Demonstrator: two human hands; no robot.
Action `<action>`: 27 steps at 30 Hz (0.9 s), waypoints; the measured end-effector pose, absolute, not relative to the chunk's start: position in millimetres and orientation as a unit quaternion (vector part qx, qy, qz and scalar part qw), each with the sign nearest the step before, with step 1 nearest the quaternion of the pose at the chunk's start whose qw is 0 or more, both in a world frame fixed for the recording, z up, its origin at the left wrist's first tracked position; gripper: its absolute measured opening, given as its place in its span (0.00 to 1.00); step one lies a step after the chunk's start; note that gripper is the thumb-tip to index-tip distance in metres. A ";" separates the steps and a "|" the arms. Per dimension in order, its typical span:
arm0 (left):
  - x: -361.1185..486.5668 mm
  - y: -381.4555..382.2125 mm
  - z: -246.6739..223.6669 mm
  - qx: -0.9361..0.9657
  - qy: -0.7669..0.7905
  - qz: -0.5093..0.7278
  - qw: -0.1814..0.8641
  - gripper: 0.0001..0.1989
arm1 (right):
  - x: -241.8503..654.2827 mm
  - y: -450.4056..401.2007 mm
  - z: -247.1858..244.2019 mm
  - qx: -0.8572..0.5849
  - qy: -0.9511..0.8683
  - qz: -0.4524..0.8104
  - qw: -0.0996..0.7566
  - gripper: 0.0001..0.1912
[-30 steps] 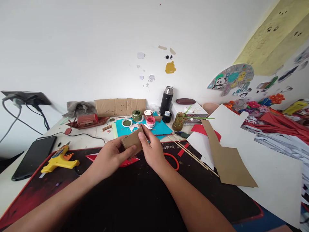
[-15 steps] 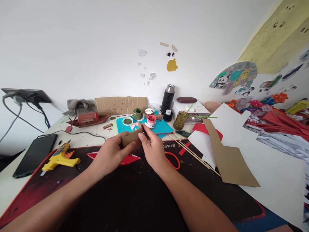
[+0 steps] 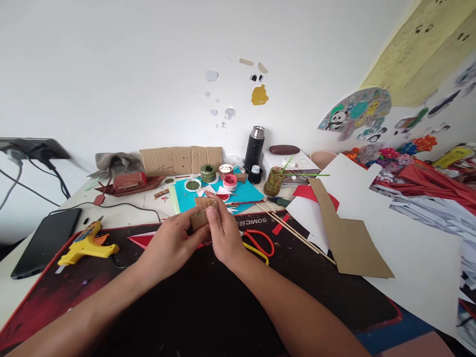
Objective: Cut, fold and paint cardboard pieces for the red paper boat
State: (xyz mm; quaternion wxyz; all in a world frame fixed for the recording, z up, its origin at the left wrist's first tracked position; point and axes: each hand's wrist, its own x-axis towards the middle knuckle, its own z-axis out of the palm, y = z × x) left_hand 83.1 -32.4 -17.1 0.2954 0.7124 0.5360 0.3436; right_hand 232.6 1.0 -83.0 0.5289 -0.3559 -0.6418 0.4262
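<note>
Both my hands hold a small bent piece of brown cardboard [image 3: 199, 219] above the dark mat. My left hand [image 3: 174, 238] grips its left end, thumb along the near side. My right hand [image 3: 225, 228] is closed on the right end, its thumb pressing near the top edge. Under and behind my hands lies a red folded paper shape [image 3: 141, 240], partly hidden. A pair of scissors with red and yellow handles [image 3: 262, 243] rests just right of my right hand, its blades covered by the hand.
A yellow glue gun [image 3: 89, 243] and a black phone [image 3: 46, 243] lie at the left. Behind are a red model boat [image 3: 128, 183], open paint jars [image 3: 208, 172] on blue paper, and a black flask [image 3: 255, 148]. Wooden sticks [image 3: 293, 230] and cut cardboard [image 3: 360, 248] lie at the right.
The cardboard has been turned and bent in my hands, so its ridged inner face now shows. My right hand has shifted a little left and down, uncovering more of the scissors.
</note>
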 end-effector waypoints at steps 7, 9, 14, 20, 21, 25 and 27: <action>73.0 -25.7 -19.0 0.648 0.481 0.369 0.461 0.20 | 230.7 -3.6 -76.9 -0.323 -0.638 0.462 0.525 0.34; 72.5 -24.5 -21.7 0.637 0.500 0.383 0.444 0.21 | 235.2 1.8 -74.0 -0.334 -0.636 0.465 0.517 0.34; 76.4 -25.1 -21.5 0.617 0.505 0.399 0.452 0.22 | 242.9 9.4 -71.6 -0.332 -0.633 0.466 0.521 0.32; 83.7 -28.3 -18.4 0.644 0.480 0.395 0.445 0.19 | 237.8 2.9 -78.9 -0.337 -0.647 0.433 0.529 0.31; 83.4 -28.6 -18.9 0.650 0.476 0.397 0.439 0.18 | 236.6 1.3 -79.8 -0.333 -0.648 0.427 0.536 0.30; 78.4 -28.1 -22.5 0.676 0.463 0.392 0.417 0.14 | 232.7 -4.3 -81.2 -0.292 -0.642 0.439 0.557 0.28; 76.7 -26.8 -24.3 0.678 0.464 0.388 0.418 0.14 | 232.1 -4.2 -81.6 -0.285 -0.640 0.450 0.554 0.28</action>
